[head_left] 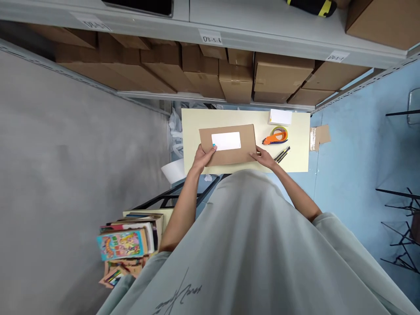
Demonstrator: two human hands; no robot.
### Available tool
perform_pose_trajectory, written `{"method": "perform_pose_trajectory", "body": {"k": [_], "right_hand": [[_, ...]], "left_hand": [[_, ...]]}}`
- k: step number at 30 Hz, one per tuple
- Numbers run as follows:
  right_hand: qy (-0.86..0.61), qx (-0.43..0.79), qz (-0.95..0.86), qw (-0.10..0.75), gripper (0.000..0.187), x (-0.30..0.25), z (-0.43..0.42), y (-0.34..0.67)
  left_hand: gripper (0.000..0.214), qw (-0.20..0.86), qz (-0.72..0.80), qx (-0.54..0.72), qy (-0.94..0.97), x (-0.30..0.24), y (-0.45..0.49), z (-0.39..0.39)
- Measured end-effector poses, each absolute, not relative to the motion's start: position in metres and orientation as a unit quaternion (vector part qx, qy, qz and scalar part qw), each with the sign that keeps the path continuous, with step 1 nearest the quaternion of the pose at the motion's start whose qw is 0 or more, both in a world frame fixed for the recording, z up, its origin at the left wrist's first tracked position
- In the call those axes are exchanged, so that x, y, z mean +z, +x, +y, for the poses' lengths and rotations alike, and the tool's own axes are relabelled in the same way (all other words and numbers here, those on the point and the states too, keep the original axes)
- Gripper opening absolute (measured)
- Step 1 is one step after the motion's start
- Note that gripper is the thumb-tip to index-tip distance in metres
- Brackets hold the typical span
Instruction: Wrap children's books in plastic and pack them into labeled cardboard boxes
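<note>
A flat brown cardboard parcel [229, 153] with a white label [226, 141] lies on a pale yellow table [298, 148]. My left hand [204, 156] grips the parcel's near left edge, thumb on top. My right hand [265, 158] holds the near right corner, fingers closed on it. The parcel rests level above the tabletop, between both hands.
An orange tape dispenser [275, 136], pens [282, 154] and a white pad [280, 117] lie right of the parcel. Shelves of cardboard boxes [236, 78] stand beyond the table. A stack of books [129, 240] sits at my left. Black wire racks [400, 227] stand at the right.
</note>
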State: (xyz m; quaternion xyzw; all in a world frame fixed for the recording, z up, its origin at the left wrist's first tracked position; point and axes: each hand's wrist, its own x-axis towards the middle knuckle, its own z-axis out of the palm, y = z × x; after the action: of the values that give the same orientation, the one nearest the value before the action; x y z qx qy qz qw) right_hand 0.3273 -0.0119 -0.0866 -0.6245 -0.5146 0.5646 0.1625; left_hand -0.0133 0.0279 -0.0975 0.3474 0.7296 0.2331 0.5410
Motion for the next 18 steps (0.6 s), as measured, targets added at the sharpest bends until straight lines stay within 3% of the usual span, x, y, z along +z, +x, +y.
{"method": "perform_pose_trajectory", "body": {"k": [5, 11, 14, 18], "right_hand": [[-0.627, 0.564, -0.500, 0.196, 0.094, -0.065, -0.019, 0.334], [-0.681, 0.460, -0.535, 0.197, 0.070, -0.037, 0.005, 0.353], [-0.700, 0.406, -0.560, 0.179, 0.070, -0.038, 0.022, 0.348], [-0.733, 0.355, -0.560, 0.153, 0.073, -0.048, 0.038, 0.334]], "left_hand": [[0.081, 0.569, 0.678, 0.236, 0.401, -0.075, -0.023, 0.028], [0.085, 0.577, 0.602, 0.277, 0.477, -0.055, -0.030, 0.045], [0.086, 0.568, 0.604, 0.284, 0.482, -0.062, -0.020, 0.050], [0.066, 0.520, 0.661, 0.251, 0.479, -0.080, -0.011, 0.057]]}}
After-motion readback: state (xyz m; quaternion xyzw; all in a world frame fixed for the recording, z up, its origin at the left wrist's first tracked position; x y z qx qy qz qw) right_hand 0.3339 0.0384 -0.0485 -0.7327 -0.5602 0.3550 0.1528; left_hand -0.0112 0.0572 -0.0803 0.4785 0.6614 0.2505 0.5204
